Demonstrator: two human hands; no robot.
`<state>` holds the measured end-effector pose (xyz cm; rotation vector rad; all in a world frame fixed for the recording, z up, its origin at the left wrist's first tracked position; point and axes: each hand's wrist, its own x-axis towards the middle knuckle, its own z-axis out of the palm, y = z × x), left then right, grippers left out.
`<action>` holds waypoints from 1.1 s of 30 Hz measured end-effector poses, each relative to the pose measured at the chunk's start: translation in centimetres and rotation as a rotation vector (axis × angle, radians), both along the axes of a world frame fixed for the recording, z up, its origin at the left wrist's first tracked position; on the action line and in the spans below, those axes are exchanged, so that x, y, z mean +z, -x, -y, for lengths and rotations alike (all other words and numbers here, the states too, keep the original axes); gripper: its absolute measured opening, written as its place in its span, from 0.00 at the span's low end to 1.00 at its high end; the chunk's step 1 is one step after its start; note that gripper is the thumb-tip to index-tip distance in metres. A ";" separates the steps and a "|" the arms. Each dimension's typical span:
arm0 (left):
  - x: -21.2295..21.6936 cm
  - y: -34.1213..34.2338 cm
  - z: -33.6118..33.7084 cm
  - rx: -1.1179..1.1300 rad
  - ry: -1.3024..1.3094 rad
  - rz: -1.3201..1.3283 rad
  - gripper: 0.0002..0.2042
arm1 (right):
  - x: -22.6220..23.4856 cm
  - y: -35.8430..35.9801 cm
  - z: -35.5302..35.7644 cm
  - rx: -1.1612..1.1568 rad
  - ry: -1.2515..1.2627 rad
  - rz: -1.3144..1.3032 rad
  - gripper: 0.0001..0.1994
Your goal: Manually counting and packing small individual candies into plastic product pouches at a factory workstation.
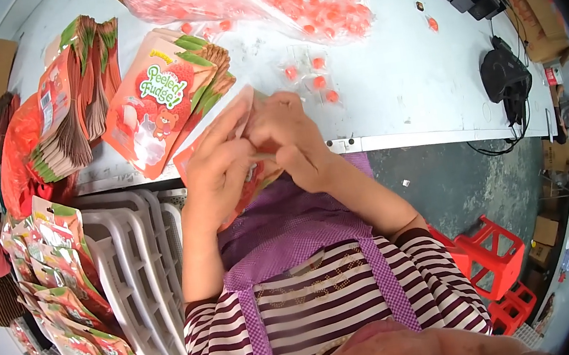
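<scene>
Left hand (215, 168): we grip the pouch (246, 182) from below, fingers curled.
Right hand (286, 138): we pinch its top edge.
Pouch: at the table (416, 88) edge, beside the stack of pouches (159, 100).

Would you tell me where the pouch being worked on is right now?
In the head view, the red pouch sits at centre, gripped between the left hand and right hand, at the table's near edge, right of the pouch stack.
</scene>
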<state>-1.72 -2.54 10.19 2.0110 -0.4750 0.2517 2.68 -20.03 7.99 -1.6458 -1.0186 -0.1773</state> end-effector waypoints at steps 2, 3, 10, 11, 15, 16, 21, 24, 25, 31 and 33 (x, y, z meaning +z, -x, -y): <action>0.2 0.5 -0.5 -0.031 0.046 0.021 0.04 | 0.4 0.2 -0.3 -0.035 -0.054 0.057 0.19; 0.1 0.8 -0.6 -0.033 0.048 0.024 0.04 | 0.8 0.5 -0.4 -0.066 -0.105 0.107 0.27; 0.8 1.5 -2.1 -0.156 0.236 0.037 0.05 | 0.8 0.0 1.7 0.066 -0.082 0.154 0.29; 0.9 2.1 -2.5 -0.138 0.231 0.037 0.05 | 0.1 -0.3 3.0 -0.113 -0.088 0.093 0.30; 1.4 2.6 -3.3 -0.036 0.301 0.055 0.03 | -2.9 -3.4 6.5 -0.555 0.383 0.047 0.30; 1.5 2.8 -3.2 -0.040 0.299 0.061 0.03 | -3.1 -3.4 6.1 -0.544 0.619 0.037 0.33; 1.9 3.1 -2.6 -0.003 0.273 0.058 0.04 | -2.7 -2.7 3.9 -0.412 0.874 -0.002 0.43; 1.9 3.3 -2.4 0.006 0.153 0.085 0.05 | -3.5 -2.7 3.3 -0.444 0.880 0.053 0.43; 2.1 3.3 -2.4 0.012 0.138 0.094 0.06 | -3.3 -3.0 3.1 -0.460 0.852 0.106 0.42; 2.9 3.1 -2.4 0.044 0.080 0.189 0.06 | -3.2 -4.8 2.5 -0.408 0.816 0.181 0.29; 3.3 3.3 -2.3 0.069 0.066 0.222 0.06 | -3.5 -4.8 2.6 -0.411 0.807 0.180 0.23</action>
